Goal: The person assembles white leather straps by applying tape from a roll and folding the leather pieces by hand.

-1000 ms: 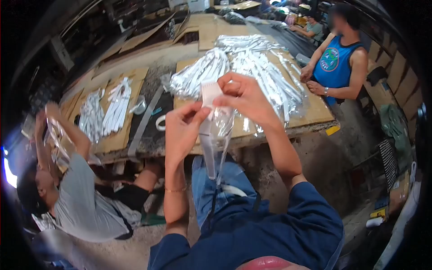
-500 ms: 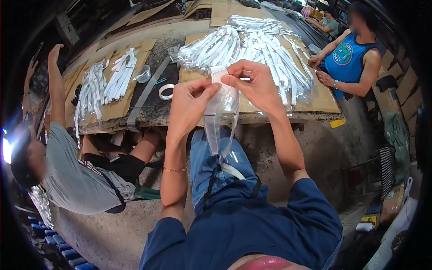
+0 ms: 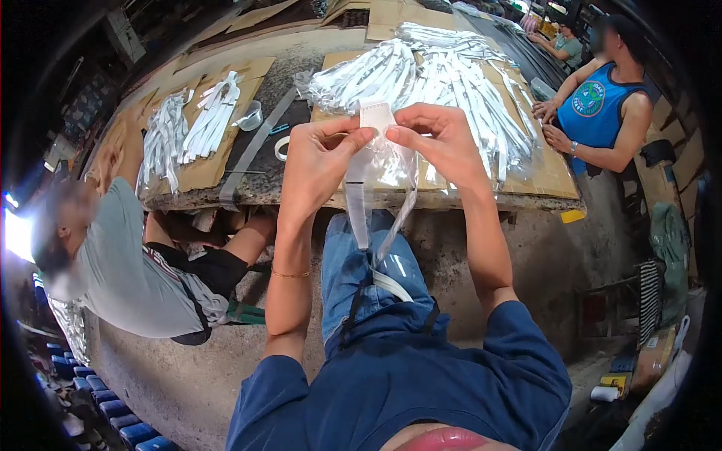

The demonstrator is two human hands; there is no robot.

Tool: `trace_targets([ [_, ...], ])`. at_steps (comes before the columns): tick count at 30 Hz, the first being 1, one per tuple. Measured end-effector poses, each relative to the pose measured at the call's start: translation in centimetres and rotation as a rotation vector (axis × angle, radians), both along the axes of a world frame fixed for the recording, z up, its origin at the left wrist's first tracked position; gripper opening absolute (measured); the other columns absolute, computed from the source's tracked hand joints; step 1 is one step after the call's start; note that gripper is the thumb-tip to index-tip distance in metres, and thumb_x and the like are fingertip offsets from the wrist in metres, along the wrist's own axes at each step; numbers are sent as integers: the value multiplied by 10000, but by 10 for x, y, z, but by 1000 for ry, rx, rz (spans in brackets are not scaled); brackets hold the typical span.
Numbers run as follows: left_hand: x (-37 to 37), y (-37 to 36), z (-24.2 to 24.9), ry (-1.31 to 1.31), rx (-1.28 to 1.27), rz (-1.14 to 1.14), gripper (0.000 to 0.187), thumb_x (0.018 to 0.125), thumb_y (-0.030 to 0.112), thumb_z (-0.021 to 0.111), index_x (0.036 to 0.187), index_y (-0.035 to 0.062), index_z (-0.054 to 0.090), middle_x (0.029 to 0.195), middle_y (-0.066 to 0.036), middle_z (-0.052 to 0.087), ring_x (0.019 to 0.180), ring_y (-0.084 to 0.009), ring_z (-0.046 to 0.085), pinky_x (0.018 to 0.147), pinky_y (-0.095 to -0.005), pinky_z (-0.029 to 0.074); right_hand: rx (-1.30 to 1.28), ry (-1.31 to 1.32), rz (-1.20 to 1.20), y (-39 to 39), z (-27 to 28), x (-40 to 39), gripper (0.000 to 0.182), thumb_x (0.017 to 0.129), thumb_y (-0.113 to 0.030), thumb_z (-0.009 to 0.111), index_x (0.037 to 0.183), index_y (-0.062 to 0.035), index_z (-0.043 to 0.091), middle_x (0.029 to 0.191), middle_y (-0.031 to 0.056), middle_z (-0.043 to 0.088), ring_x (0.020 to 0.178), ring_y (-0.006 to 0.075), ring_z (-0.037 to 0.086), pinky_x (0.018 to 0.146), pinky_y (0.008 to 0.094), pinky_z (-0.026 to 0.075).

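Note:
My left hand (image 3: 323, 154) and my right hand (image 3: 444, 146) are raised above the table's near edge, side by side. Between thumbs and fingers, both pinch a white strap (image 3: 377, 115) whose flat, squared end points away from me. Clear plastic (image 3: 387, 164) hangs below my fingers, crinkled and shiny. Two tails of the strap dangle towards my lap; the left one (image 3: 356, 214) carries a dark band. The fingertips behind the strap are hidden.
Large heaps of white straps (image 3: 459, 94) lie on cardboard behind my hands. Smaller bundles (image 3: 213, 124), a clear cup (image 3: 251, 117) and a tape roll (image 3: 281, 149) lie to the left. Co-workers sit at left and stand at right by the table (image 3: 481, 201).
My right fingers have shifted from the strap's top to its right side, leaving the white end more exposed. The left co-worker's outstretched arms have come down. The whole view has shifted slightly.

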State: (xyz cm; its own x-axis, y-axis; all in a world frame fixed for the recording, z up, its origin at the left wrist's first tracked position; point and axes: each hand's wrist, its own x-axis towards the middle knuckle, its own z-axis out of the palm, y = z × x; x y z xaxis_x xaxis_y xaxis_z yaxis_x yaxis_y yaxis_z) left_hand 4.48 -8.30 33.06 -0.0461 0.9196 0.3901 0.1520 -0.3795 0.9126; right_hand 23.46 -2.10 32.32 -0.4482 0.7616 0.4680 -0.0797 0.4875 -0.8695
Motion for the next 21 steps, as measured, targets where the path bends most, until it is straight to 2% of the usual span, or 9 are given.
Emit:
trace_targets([
  [2,4,3,4,-11,7,-1,236,853,111,700,1005,-71,703,798,-41,692,691,-57,572,612,-227,465,-20,-122,-70,-2,13,-3,299,815,-129,770,1041,36,667,802,74,707,717,79,615,632,213,475],
  [4,6,8,8,138,7,94,240,850,103,697,1014,-72,699,791,-33,690,694,-56,570,620,-228,465,35,-163,-104,1,21,-5,332,823,-100,758,1092,50,635,792,64,700,722,77,611,647,213,485],
  [6,6,13,13,122,31,91,238,848,102,697,1009,-74,699,794,-33,690,705,-56,573,629,-226,466,93,-205,-137,4,29,-6,369,832,-71,745,1144,64,602,781,54,693,727,75,606,663,213,494],
  [9,6,18,22,97,59,98,222,852,95,694,993,-75,699,808,-38,693,726,-62,581,651,-224,472,50,-164,-105,11,39,-3,384,838,-117,749,1146,55,596,843,64,694,777,80,609,700,227,502],
  [12,10,28,30,60,89,86,188,863,79,689,978,-70,698,830,-45,693,742,-71,589,678,-224,479,16,-50,80,35,39,10,397,863,-245,736,1115,33,608,950,48,669,878,78,587,718,232,482],
  [13,12,30,31,30,89,97,169,869,68,686,973,-65,696,840,-46,692,748,-76,592,691,-224,481,-26,-54,88,43,39,12,339,880,-232,717,1085,24,629,898,23,657,802,62,574,673,221,463],
  [16,19,36,34,7,114,34,163,878,57,685,992,-60,684,861,-46,687,772,-81,600,701,-227,483,8,-106,98,51,39,24,284,882,-215,712,1033,16,645,887,19,646,735,49,558,615,209,447],
  [19,15,41,28,15,74,46,185,876,53,688,1018,-63,657,889,-49,684,815,-90,613,721,-232,486,49,-60,153,49,35,25,250,892,-198,698,1014,12,641,890,19,635,688,43,557,565,195,442],
  [21,14,46,21,-105,96,-70,200,871,41,686,1041,-49,630,936,-56,681,855,-106,620,755,-230,487,-33,53,280,52,29,27,199,900,-174,688,990,-1,650,835,6,639,629,31,542,506,186,424],
])
